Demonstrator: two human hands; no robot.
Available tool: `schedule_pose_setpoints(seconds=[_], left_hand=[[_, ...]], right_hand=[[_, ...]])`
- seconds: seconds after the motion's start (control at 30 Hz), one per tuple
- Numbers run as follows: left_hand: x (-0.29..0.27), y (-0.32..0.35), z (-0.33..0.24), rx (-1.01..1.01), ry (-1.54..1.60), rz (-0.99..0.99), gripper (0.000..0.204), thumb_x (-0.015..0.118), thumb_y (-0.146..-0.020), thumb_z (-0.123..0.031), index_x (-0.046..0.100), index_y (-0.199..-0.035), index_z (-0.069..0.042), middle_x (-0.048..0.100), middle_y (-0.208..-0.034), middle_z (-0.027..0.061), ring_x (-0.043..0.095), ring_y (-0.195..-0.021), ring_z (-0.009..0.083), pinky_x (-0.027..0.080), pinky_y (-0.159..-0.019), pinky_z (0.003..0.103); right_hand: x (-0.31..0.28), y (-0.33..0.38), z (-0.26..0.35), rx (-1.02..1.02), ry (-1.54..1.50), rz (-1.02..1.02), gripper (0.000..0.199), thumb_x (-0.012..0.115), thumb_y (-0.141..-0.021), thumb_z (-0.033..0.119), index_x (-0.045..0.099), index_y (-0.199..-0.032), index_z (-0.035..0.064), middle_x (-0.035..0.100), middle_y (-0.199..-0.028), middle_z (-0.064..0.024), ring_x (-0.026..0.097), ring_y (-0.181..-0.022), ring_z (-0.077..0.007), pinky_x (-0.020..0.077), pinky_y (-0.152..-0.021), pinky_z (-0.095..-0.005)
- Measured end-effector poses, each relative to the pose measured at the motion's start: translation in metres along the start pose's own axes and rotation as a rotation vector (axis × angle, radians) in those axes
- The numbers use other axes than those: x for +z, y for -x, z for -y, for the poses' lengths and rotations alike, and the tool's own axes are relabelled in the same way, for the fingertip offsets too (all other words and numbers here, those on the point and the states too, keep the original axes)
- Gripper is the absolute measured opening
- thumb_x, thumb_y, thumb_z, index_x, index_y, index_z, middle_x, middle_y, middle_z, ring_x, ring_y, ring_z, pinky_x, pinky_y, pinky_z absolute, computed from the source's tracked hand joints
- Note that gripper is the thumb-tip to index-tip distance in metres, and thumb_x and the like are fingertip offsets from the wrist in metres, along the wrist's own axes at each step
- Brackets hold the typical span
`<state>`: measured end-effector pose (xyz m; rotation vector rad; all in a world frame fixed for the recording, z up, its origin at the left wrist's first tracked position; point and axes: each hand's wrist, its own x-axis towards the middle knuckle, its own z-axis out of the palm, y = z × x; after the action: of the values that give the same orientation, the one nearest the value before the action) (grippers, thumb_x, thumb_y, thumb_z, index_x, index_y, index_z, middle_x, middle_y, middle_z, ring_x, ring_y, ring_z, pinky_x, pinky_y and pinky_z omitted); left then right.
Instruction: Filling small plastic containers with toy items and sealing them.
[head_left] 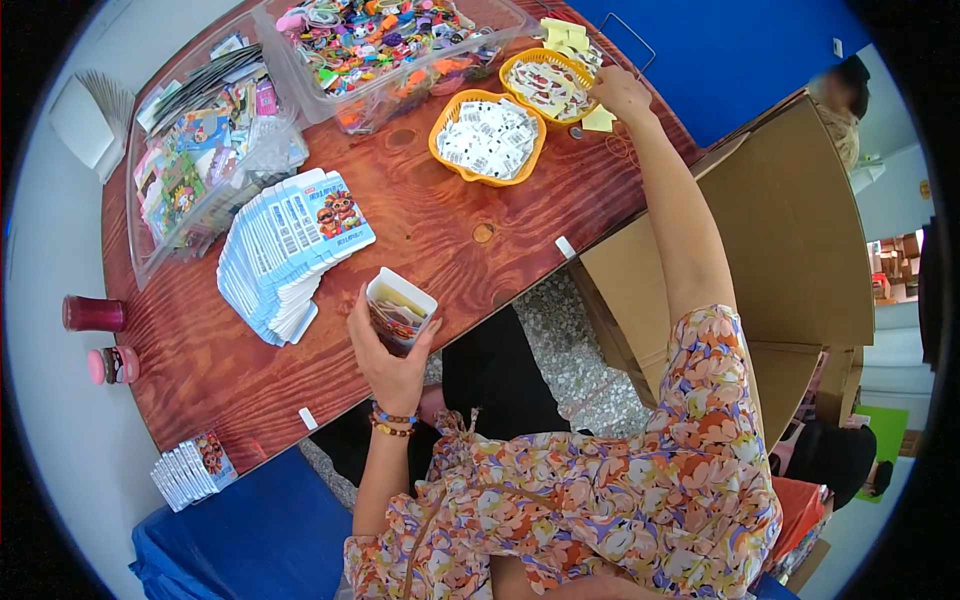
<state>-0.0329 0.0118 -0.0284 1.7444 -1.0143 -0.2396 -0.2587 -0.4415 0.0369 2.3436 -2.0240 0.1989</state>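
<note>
Box (408,291) is gripped by left fingers (358,318) near bare table edge (478,312); right fingers' (604,84) hold is unclear.

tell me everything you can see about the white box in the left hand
The white box looks like thin card, narrow and roughly rectangular with rounded corners. Its open mouth faces up toward the camera, showing colourful flat pieces inside. The left hand grips it from both sides, fingers on the left, thumb on the right, near the table's front edge. Whether its base touches the table is hidden.
</note>
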Motion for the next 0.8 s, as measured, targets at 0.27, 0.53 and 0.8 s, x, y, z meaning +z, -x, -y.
schedule_pose_setpoints(seconds=[0.27, 0.53, 0.8], left_hand=[[0.009, -0.003, -0.004, 0.034, -0.049, 0.014, 0.085, 0.089, -0.070, -0.023, 0.047, -0.140, 0.000, 0.056, -0.123, 0.0190, 0.056, -0.113, 0.0359, 0.047, -0.095, 0.043], [-0.002, -0.009, -0.005, 0.131, -0.154, -0.044, 0.087, 0.088, -0.071, -0.029, 0.045, -0.141, -0.001, 0.056, -0.126, 0.0195, 0.054, -0.116, 0.0385, 0.047, -0.096, 0.046], [0.002, -0.001, -0.008, 0.169, -0.204, -0.106, 0.089, 0.087, -0.072, -0.034, 0.043, -0.142, -0.001, 0.056, -0.127, 0.0189, 0.054, -0.117, 0.0391, 0.048, -0.095, 0.047]], right_hand=[[-0.023, 0.034, -0.004, -0.239, -0.997, 0.043, 0.030, 0.079, -0.081, 0.031, 0.074, -0.088, 0.0024, 0.065, -0.072, -0.0006, 0.053, -0.065, -0.0080, 0.0422, -0.059, -0.0269], [-0.113, 0.241, 0.170, -0.763, -0.779, 0.590, 0.009, 0.070, -0.087, 0.013, 0.069, -0.082, 0.0054, 0.064, -0.066, 0.0009, 0.058, -0.058, -0.0081, 0.0420, -0.053, -0.0265], [-0.092, 0.280, 0.198, -1.110, -0.102, 0.115, 0.014, 0.065, -0.088, 0.025, 0.072, -0.085, 0.0131, 0.070, -0.072, -0.0092, 0.069, -0.068, -0.0287, 0.0527, -0.058, -0.0399]])
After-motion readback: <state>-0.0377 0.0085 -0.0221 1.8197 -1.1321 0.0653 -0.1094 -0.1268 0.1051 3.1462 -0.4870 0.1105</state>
